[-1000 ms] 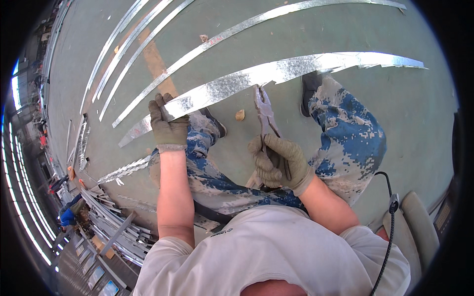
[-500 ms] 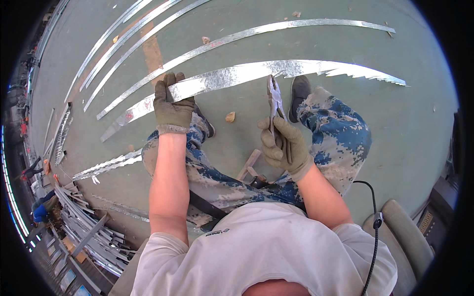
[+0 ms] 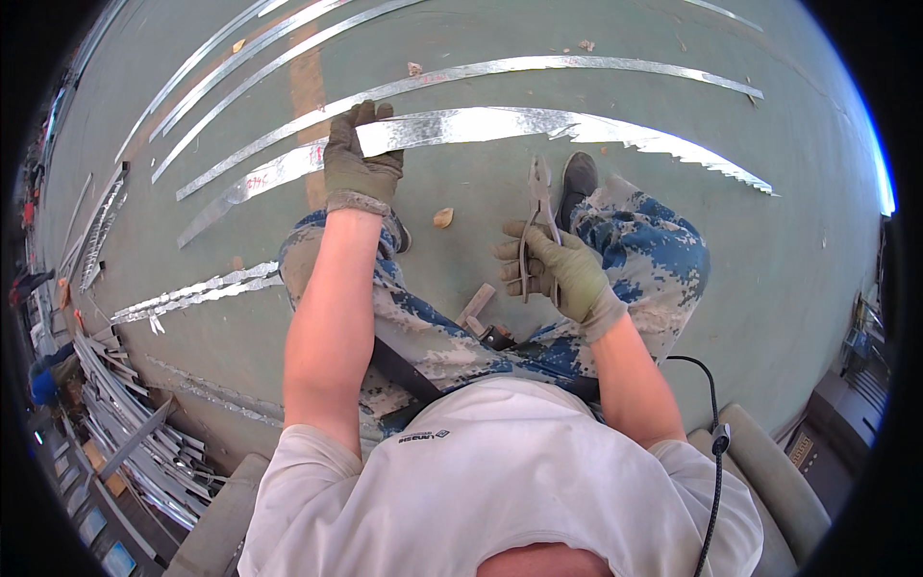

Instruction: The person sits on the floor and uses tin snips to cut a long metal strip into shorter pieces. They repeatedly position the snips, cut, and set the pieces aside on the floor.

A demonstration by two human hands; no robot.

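Observation:
A long, bright sheet-metal strip [image 3: 471, 125] runs across in front of me, with toothed, stepped tabs along the near edge of its right part. My gloved left hand [image 3: 365, 168] grips it left of the middle, fingers over the far edge. In my gloved right hand [image 3: 567, 274] is a pair of metal pliers [image 3: 540, 197], jaws pointing away from me and handles spread. The jaws are just short of the strip's near edge, apart from it. Between my legs lies a hammer-like tool [image 3: 476, 306], partly hidden.
Further out on the green floor [image 3: 461, 269] lie another long strip [image 3: 519, 65] and several more at the far left. Jagged strips [image 3: 202, 296] lie left of my leg. A heap of metal offcuts [image 3: 144, 423] stands lower left. A black cable [image 3: 716, 385] hangs at my right.
The pliers have come away from the strip's near edge toward me, and their handles have spread. My left hand still holds the strip, now slightly farther right and away from me in view.

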